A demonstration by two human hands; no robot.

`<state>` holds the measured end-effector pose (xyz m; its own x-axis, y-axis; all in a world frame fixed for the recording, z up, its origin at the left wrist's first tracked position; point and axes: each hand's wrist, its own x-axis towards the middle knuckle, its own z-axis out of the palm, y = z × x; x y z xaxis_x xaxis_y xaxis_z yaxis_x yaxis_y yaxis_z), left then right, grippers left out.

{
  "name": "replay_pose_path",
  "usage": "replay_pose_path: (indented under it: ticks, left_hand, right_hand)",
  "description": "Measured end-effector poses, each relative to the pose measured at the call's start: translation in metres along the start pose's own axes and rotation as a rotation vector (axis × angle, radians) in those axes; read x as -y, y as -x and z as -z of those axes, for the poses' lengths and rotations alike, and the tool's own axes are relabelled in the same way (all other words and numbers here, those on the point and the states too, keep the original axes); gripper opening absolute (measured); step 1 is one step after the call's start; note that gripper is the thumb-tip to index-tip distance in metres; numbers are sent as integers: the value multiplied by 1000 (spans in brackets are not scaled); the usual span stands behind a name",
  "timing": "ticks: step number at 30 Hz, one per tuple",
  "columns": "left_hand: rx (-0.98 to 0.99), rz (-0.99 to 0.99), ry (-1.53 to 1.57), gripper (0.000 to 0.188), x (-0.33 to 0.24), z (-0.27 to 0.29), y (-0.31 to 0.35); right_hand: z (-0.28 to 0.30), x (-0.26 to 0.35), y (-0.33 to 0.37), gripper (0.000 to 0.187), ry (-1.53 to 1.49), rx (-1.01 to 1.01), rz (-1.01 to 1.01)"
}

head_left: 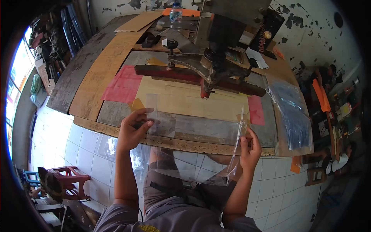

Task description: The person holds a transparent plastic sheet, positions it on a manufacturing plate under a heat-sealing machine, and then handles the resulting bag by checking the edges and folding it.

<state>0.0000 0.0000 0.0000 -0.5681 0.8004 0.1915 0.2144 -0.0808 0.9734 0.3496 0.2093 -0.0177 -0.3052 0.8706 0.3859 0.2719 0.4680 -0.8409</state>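
A clear plastic sheet [181, 164] spans the space between my two hands at the front edge of the worktable, its lower part hanging over my lap. My left hand [133, 129] holds its left side, thumb and fingers at the edge. The right side, folded or bent upright, is pinched by my right hand [250, 149]. Just beyond lies a cream-yellow pad [181, 98] with pink end pieces, set on a grey plate [185, 125]. Over the pad hangs the red bar [170, 72] of a press.
At the right lies a stack of clear plastic [290, 116] on cardboard. A plastic water bottle [176, 15] and brown board [139, 21] are at the back. A red stool [69, 179] stands on the tiled floor at left. Other people sit at the far right.
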Motion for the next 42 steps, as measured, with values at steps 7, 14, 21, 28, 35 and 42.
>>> replay_pose_path:
  ticks: [7,14,21,28,35,42]
  left_hand:
    - [9,39,74,41,-4,-1,1]
    - [120,-29,150,34,-1,4,1]
    - [185,-79,176,30,-4,-2,1]
    - [101,-321,223,21,-16,-14,19]
    - [0,-412,308,15,-43,-22,40]
    - [84,-379,365,18,-53,-19,51]
  right_hand:
    - [1,-2,2,38,-68,10,-29]
    - [10,-3,2,40,-327,118,7]
    - [21,0,3,50,-595,240,0]
    - [22,36,12,59,-785,308,110]
    - [38,40,14,42,-796,183,332]
    - [62,67,16,46,-622,305,384]
